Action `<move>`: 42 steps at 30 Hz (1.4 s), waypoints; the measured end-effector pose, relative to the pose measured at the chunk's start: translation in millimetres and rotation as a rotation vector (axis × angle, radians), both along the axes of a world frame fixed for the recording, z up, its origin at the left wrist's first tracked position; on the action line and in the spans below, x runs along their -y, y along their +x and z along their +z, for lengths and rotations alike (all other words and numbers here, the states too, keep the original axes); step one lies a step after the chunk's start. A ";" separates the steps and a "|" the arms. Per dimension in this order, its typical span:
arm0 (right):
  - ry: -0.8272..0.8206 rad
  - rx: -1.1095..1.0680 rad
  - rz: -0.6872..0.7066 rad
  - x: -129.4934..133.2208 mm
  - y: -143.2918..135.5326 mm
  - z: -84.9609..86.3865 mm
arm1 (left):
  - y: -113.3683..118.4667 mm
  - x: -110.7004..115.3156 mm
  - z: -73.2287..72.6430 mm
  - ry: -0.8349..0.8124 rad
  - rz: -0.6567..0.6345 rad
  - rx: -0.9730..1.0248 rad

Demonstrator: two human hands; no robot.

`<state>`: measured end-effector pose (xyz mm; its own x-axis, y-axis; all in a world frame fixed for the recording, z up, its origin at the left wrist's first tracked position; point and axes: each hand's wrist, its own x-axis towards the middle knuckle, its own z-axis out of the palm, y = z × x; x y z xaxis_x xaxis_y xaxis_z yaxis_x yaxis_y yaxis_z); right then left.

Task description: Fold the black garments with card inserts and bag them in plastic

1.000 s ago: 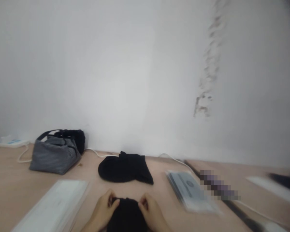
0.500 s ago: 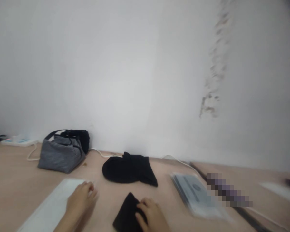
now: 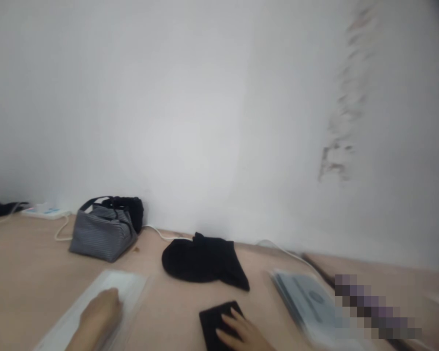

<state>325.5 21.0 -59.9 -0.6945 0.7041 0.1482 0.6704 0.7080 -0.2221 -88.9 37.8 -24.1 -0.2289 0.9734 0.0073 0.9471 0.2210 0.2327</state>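
My left hand (image 3: pixel 101 309) rests curled on a white sheet or flat packet (image 3: pixel 71 314) with a clear plastic edge; its fingertips are turned away from view. Under my right hand (image 3: pixel 243 331) lies a folded black cloth (image 3: pixel 214 324), near the bottom edge; the fingers are spread over its right part. Farther back lies another black cloth item (image 3: pixel 205 261), flat on the table with a small knot-like bump at its top edge.
A grey striped bag (image 3: pixel 102 234) stands at the back left, a black item behind it. A white power strip (image 3: pixel 46 211) and cables run along the wall. Right of my right hand lie stacked plastic packets (image 3: pixel 307 302). Farther right is a pixelated purplish patch.
My left hand has moved down and left over the white sheet, and its fingers have curled in. The folded black cloth is turned and sits farther right with my right hand. The view has shifted slightly.
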 end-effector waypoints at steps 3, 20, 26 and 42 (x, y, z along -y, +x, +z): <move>0.027 -0.002 -0.024 -4.0 -2.8 -17.5 | 14.8 6.0 20.6 0.089 -0.036 -0.007; 0.158 -0.324 -0.642 26.0 -38.6 -20.2 | 191.2 12.8 -46.5 0.153 -0.395 0.553; 0.122 -0.211 -0.439 35.5 -47.8 13.8 | 187.2 17.0 -43.4 0.127 -0.405 0.728; 0.165 0.017 -0.120 7.7 -42.0 -15.3 | 176.5 13.4 -50.8 0.132 -0.455 0.921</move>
